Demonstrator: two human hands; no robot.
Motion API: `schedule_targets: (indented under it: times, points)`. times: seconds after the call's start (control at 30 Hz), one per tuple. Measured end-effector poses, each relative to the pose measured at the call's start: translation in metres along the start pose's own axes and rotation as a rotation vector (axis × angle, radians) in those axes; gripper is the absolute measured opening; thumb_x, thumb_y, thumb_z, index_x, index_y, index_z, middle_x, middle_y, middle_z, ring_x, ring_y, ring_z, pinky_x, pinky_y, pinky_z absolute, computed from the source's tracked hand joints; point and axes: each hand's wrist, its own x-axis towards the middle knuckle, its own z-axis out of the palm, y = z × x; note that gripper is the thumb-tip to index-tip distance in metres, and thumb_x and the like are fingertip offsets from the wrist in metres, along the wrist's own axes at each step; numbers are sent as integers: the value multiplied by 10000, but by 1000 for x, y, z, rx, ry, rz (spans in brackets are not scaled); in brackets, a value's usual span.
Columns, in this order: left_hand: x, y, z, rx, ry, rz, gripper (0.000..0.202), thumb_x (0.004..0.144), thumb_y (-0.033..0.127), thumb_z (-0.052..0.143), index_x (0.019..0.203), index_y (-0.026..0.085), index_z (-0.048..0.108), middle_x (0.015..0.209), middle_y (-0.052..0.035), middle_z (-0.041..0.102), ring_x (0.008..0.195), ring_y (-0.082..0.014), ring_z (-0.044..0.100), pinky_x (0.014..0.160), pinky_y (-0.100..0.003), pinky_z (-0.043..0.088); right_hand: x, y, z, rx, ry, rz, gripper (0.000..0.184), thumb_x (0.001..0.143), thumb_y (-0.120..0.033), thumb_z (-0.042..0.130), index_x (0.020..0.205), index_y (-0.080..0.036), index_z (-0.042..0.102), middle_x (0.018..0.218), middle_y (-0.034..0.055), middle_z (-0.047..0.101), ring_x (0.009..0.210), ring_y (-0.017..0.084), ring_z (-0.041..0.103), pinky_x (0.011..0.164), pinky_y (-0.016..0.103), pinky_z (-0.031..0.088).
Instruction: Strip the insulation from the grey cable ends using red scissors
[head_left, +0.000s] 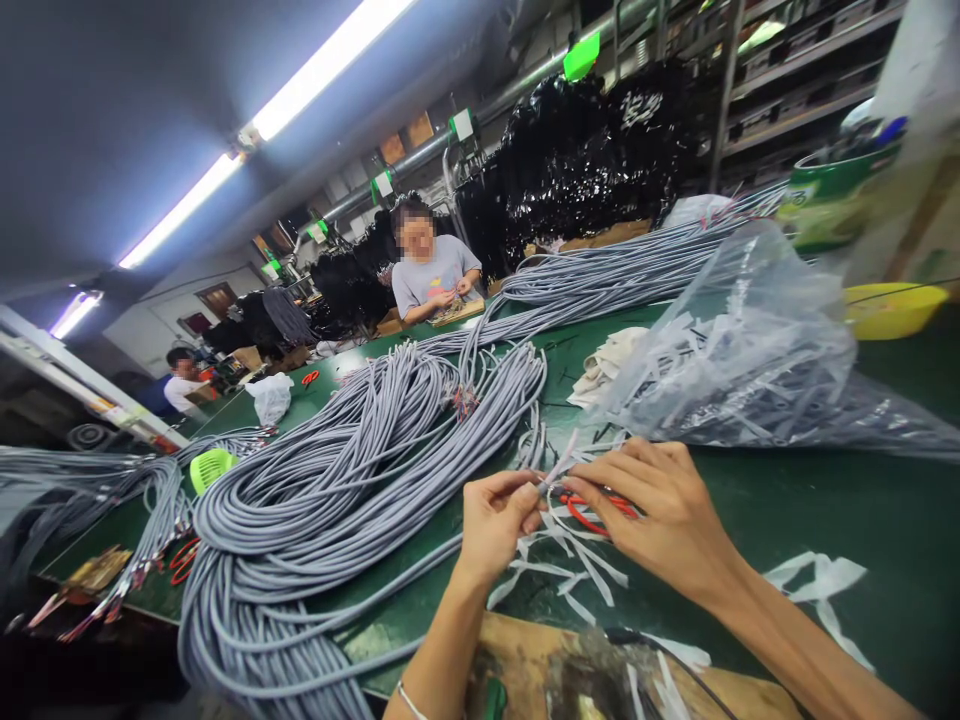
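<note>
My left hand point(499, 515) pinches a grey cable point(435, 547) close to its stripped end, thumb against fingers. From that end a pale pinkish-white strand point(562, 457) sticks up. My right hand point(652, 500) is closed at the same end, its thumb and fingertips together; what exactly lies between them is hidden. Red-handled scissors point(589, 513) show just below the right thumb, and I cannot tell whether they are held or lie on the table. Loose white strips point(592, 570) lie on the table beneath both hands.
Coiled grey cables point(322, 490) fill the green table point(825, 500) on the left. A clear bag of white strips point(750, 370) stands at right, near a yellow bowl point(892, 308) and green bucket point(832, 190). A stained board point(525, 660) is closest. A co-worker point(435, 265) sits opposite.
</note>
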Motion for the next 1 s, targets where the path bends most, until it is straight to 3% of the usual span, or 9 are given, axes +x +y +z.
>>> schedule_targets:
  times: [0.3, 0.4, 0.57, 0.7, 1.0]
  points:
    - [-1, -3, -1, -7, -20, -7, 435, 517, 446, 803, 675, 57, 689, 452, 9, 506, 338, -10, 349, 355, -166, 205, 0, 1, 1, 37, 7, -11, 275, 886, -262, 483, 661, -192, 626, 568, -8, 649, 560, 141, 490, 614, 301, 307]
    - [0, -5, -2, -23, -41, -18, 412, 533, 429, 802, 681, 63, 688, 442, 15, 504, 337, -11, 356, 354, -158, 207, -3, 0, 4, 166, -52, 108, 318, 886, -320, 474, 638, -200, 631, 547, -7, 636, 535, 133, 500, 581, 288, 331]
    - [1, -10, -2, -44, -76, -15, 387, 539, 422, 799, 681, 83, 681, 493, -1, 557, 331, -8, 357, 347, -157, 219, -6, -5, 9, 518, -207, 456, 423, 838, -482, 470, 571, -194, 626, 526, 20, 615, 497, 137, 534, 497, 251, 401]
    - [0, -11, -1, 12, -97, 24, 408, 554, 428, 789, 761, 92, 685, 499, 37, 499, 342, -4, 337, 358, -162, 229, -5, -6, 12, 613, -255, 677, 396, 769, -499, 503, 563, -189, 639, 505, 21, 598, 451, 138, 501, 431, 245, 382]
    - [-3, -8, -5, 301, -176, 60, 394, 673, 486, 683, 782, 113, 614, 585, 49, 403, 457, -31, 284, 411, -174, 200, 1, -5, 3, 635, -226, 815, 348, 651, -509, 577, 511, -194, 628, 466, 13, 570, 413, 124, 448, 402, 238, 356]
